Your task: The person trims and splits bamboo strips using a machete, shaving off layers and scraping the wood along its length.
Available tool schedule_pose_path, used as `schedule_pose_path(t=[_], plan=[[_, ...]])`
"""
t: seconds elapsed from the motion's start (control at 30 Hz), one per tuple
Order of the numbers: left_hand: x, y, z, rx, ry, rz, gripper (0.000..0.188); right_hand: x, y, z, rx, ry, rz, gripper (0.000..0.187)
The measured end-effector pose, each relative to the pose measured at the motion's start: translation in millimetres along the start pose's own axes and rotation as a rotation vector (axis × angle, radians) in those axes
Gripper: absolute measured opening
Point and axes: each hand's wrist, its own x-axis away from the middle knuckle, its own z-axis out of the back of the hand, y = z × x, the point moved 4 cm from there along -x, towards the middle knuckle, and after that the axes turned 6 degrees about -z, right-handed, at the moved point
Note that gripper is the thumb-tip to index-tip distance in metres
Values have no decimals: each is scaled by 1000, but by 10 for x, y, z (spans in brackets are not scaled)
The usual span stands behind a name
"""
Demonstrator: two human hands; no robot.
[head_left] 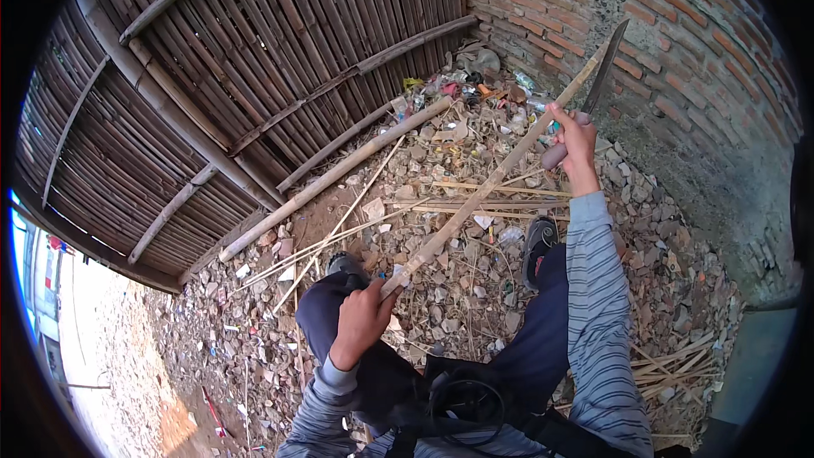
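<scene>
A long split bamboo strip (475,202) slants across the view from lower left to upper right. My left hand (363,320) is closed around its near end, just above my left knee. My right hand (577,140) is closed on the brownish handle of a machete (604,76), whose dark blade points up and away beside the strip's far end. Thumb and forefinger of that hand also touch the strip. Whether the blade's edge meets the bamboo cannot be made out.
Rubble and litter (458,288) cover the ground around my feet. Thin bamboo strips (500,203) lie ahead, more split pieces (678,369) at right. A bamboo pole (339,176) rests near the bamboo-slat wall (280,51). A brick wall (678,76) stands at right.
</scene>
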Motion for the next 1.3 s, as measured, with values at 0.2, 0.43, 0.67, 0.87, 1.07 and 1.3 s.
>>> schedule_pose_path(t=[0.2, 0.43, 0.67, 0.87, 1.07, 1.3], plan=[[-498, 115, -108, 569, -236, 137, 48, 276, -299, 25, 545, 118, 436, 46], [-1036, 334, -389, 1082, -365, 333, 43, 1241, 25, -380, 1016, -415, 614, 53], [-1163, 266, -585, 1199, -255, 389, 40, 1762, 475, -618, 1208, -644, 783, 53], [-1137, 169, -566, 854, -253, 118, 40, 1829, 746, -731, 1194, -752, 675, 56], [-1143, 114, -588, 862, -189, 99, 40, 1812, 862, -830, 1129, -814, 647, 64], [-1134, 87, -594, 912, -21, 131, 27, 1838, 1049, -939, 1210, -858, 694, 64]])
